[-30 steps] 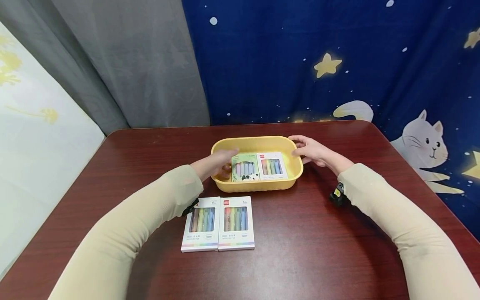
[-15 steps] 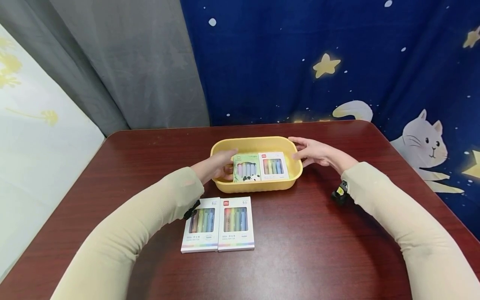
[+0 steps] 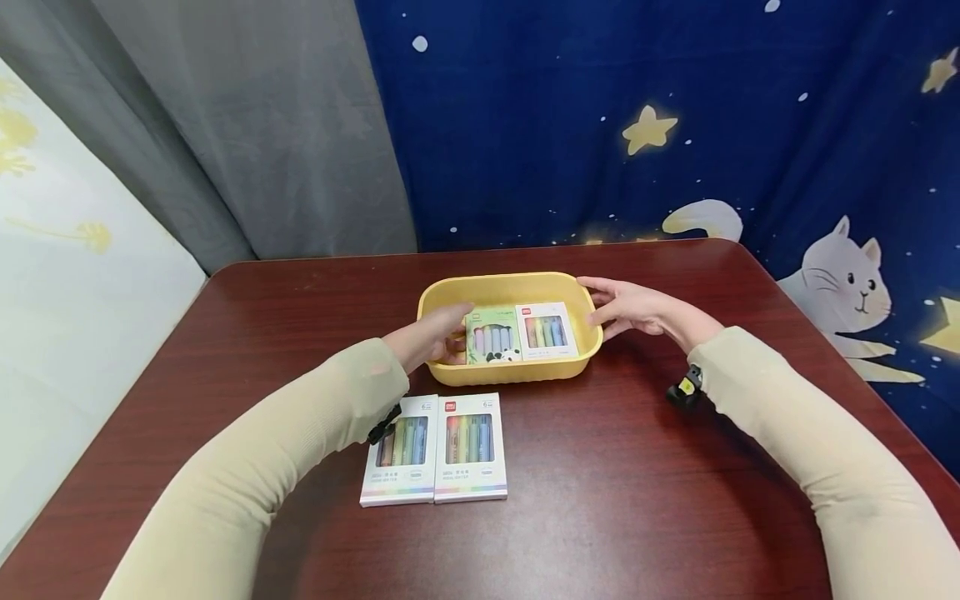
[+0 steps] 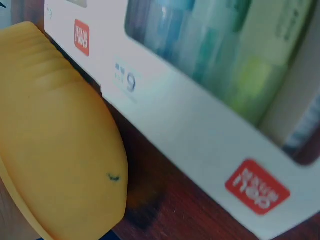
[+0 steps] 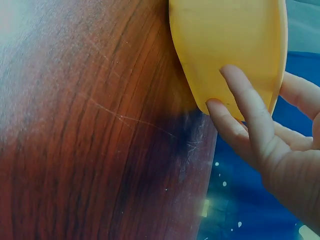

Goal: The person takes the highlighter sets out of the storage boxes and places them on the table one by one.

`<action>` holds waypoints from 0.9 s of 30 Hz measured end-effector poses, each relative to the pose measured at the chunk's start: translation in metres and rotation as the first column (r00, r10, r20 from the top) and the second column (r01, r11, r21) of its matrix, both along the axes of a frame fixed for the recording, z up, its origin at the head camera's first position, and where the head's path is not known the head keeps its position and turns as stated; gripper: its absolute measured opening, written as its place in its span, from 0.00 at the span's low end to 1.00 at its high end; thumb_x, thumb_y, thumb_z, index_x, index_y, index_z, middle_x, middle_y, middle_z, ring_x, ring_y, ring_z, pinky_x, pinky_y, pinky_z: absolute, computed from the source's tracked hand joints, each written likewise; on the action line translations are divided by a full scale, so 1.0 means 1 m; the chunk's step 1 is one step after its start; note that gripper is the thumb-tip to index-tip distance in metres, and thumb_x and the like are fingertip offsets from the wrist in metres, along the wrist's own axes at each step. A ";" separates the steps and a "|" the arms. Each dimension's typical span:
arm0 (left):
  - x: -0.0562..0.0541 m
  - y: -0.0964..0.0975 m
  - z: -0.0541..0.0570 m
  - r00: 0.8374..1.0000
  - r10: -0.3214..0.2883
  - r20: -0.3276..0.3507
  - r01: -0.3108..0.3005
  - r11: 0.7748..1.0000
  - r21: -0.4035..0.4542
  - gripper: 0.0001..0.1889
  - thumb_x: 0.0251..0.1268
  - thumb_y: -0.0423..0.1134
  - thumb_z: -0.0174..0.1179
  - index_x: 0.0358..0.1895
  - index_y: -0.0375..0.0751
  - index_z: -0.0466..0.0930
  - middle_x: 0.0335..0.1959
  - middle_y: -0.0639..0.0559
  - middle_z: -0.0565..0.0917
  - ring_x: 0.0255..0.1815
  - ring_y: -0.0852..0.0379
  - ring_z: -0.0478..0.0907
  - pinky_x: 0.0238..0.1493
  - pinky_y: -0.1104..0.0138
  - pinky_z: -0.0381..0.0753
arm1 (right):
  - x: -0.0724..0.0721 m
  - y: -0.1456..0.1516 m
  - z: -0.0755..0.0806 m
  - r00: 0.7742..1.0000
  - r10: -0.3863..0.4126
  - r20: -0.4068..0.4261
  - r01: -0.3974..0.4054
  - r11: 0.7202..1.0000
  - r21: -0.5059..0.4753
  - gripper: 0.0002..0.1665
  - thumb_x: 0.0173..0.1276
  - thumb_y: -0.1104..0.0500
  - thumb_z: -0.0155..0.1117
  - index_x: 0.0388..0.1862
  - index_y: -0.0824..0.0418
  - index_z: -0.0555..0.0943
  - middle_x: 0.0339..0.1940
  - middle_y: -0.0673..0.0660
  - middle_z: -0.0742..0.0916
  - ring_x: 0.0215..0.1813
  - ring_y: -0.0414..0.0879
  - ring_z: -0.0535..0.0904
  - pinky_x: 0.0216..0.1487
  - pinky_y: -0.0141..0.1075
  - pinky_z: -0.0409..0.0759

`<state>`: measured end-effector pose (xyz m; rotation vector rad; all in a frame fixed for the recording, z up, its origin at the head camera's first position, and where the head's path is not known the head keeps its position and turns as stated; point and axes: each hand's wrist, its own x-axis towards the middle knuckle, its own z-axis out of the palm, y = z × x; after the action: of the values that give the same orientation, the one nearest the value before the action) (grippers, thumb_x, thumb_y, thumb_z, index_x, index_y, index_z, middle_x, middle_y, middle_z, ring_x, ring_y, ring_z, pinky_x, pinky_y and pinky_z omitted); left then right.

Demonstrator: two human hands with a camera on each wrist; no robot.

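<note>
Head view: left hand [image 3: 433, 330] contacts green box [image 3: 492, 337]; grasp indeterminable. Green box and adjacent white box [image 3: 547, 331] sit slightly farther right inside yellow tray [image 3: 517, 372] than one second earlier. Left wrist view: highlighter packs [image 4: 185, 125] lie beside tray. Right wrist view: right hand [image 5: 287, 167] grips tray rim.

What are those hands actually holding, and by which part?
The right hand holds the yellow basket by its right rim. The left hand is beside the green box; whether it grips it cannot be told.

One yellow basket [image 3: 510, 374] stands far on one worktop [image 3: 637, 500], holding one green pen box [image 3: 492, 336] and one white pen box [image 3: 547, 332]; two more white pen boxes [image 3: 471, 448] lie nearer.
</note>
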<state>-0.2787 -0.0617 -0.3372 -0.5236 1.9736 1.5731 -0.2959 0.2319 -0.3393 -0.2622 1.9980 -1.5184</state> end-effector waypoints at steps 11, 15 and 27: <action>0.000 0.001 0.000 0.999 0.049 0.001 -0.049 0.998 0.032 0.28 0.70 0.54 0.39 0.68 0.43 0.53 0.35 0.49 0.67 0.27 0.57 0.65 0.28 0.71 0.71 | 0.000 0.000 0.000 1.000 0.008 0.008 -0.008 1.000 0.008 0.49 0.61 0.73 0.54 0.74 0.58 0.40 0.70 0.68 0.58 0.52 0.51 0.74 0.42 0.44 0.83; 0.000 0.000 -0.002 0.999 0.052 -0.006 -0.052 0.999 0.007 0.29 0.70 0.54 0.39 0.67 0.41 0.54 0.34 0.50 0.66 0.25 0.59 0.63 0.26 0.73 0.68 | -0.001 0.000 0.000 1.000 0.012 0.010 -0.012 1.000 0.008 0.49 0.61 0.73 0.54 0.74 0.58 0.39 0.70 0.68 0.57 0.50 0.50 0.74 0.42 0.44 0.83; -0.004 0.000 -0.005 0.999 0.036 -0.025 -0.035 0.998 0.057 0.17 0.65 0.33 0.49 0.57 0.39 0.69 0.43 0.47 0.72 0.35 0.56 0.73 0.25 0.69 0.80 | -0.001 -0.002 0.000 1.000 0.005 0.014 -0.005 1.000 0.017 0.49 0.61 0.73 0.54 0.74 0.57 0.40 0.70 0.68 0.58 0.50 0.50 0.74 0.42 0.45 0.83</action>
<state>-0.2830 -0.0620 -0.3421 -0.5209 1.9421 1.6605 -0.2970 0.2304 -0.3391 -0.2488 1.9969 -1.4957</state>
